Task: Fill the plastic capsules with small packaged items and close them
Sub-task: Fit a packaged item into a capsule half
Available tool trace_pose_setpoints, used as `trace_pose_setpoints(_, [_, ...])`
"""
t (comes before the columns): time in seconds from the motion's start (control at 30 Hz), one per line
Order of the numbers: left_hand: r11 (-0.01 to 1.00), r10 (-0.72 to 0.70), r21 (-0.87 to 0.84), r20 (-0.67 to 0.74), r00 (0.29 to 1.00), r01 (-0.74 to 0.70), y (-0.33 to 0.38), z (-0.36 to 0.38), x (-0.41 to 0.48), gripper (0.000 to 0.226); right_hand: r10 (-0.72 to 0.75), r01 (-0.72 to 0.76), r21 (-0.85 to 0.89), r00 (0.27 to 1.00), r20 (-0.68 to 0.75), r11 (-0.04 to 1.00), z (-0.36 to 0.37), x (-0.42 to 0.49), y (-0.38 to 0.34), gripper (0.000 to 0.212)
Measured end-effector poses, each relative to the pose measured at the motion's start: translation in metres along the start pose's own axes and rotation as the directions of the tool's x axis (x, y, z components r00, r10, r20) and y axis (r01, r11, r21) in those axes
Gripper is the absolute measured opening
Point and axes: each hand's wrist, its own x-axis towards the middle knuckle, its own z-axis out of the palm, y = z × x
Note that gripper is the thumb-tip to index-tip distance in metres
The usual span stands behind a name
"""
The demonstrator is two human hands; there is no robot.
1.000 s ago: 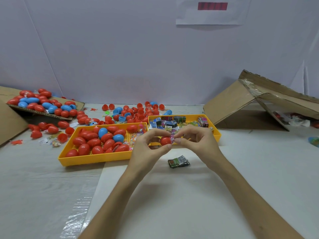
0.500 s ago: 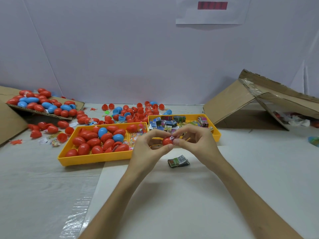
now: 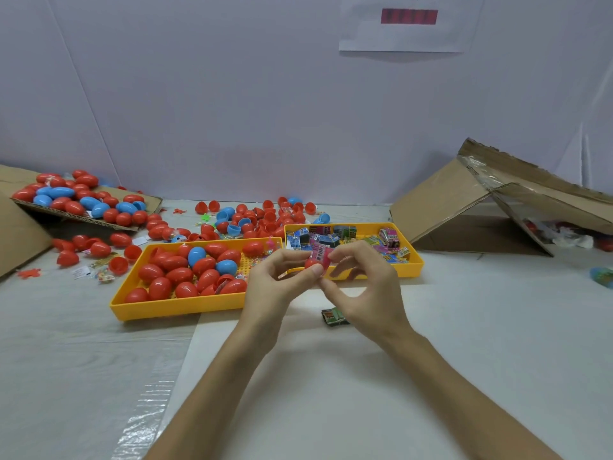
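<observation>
My left hand [image 3: 282, 280] pinches a red capsule half [image 3: 311, 263] between thumb and fingers, just in front of the two yellow trays. A small pink packet [image 3: 321, 255] sticks up out of that half, and my right hand [image 3: 361, 280] pinches the packet from the right. The left yellow tray [image 3: 172, 305] holds several closed red and blue capsules. The right yellow tray [image 3: 409, 265] holds several small colourful packets. A green packet [image 3: 333, 317] lies on the table under my right hand.
Loose red and blue capsules [image 3: 255, 215] are scattered behind the trays, and more lie on a cardboard flap [image 3: 83, 202] at the far left. An opened cardboard box [image 3: 497, 200] stands at the right. A white wall closes the back.
The pink packet now stands clearly out of the red capsule half, where before it was barely visible between my fingertips. Both hands stay in about the same place.
</observation>
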Motion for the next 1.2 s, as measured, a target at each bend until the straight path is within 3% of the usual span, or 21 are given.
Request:
trace_pose_setpoints(0.13, [0.976, -0.054, -0.208, 0.027, 0.998, 0.059, 0.002, 0.002, -0.003, 0.038, -0.105, 0.101, -0.07, 0.994, -0.044, 0.992, 0.007, -0.003, 0.001, 0.039])
trace_pose_setpoints(0.53, [0.975, -0.022, -0.22, 0.001, 1.0, 0.022, 0.004, 0.01, -0.008, 0.048, -0.205, 0.173, -0.201, 0.967, -0.148, 0.964, 0.009, -0.007, 0.006, 0.02])
trace_pose_setpoints(0.7, [0.978, -0.011, -0.207, 0.016, 1.0, 0.014, 0.006, 0.01, -0.01, 0.048, -0.2, 0.167, -0.21, 0.969, -0.145, 0.963, 0.009, -0.007, 0.002, 0.028])
trace_pose_setpoints(0.9, [0.933, -0.064, -0.349, 0.094, 0.994, 0.092, 0.009, 0.007, -0.01, 0.018, -0.179, 0.151, -0.179, 0.972, -0.155, 0.972, 0.007, -0.005, -0.001, 0.036])
trace_pose_setpoints(1.2, [0.933, -0.056, -0.351, 0.092, 0.994, 0.085, 0.009, 0.007, -0.009, 0.019, -0.213, 0.175, -0.219, 0.963, -0.164, 0.96, 0.006, -0.004, -0.001, 0.034])
